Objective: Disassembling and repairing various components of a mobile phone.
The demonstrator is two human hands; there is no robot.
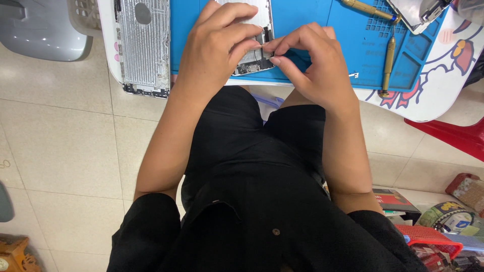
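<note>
Silver metal back panel [143, 48]: lying at the table's left edge, overhanging slightly. Left hand [214, 48]: pressing down on the opened phone [253, 55], fingers curled over it on the blue work mat [312, 15]. Right hand [315, 63]: pinching narrowly at something tiny, too small to identify, beside the phone's internals. Brass screwdriver [387, 63]: resting well apart, rightward. Risk: the pinched part slipping and dropping floorward, since the work is sitting near the mat's edge.

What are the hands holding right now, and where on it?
Left hand presses on the opened device; right hand fingertips pinch something tiny at its edge, too small to identify.
</note>
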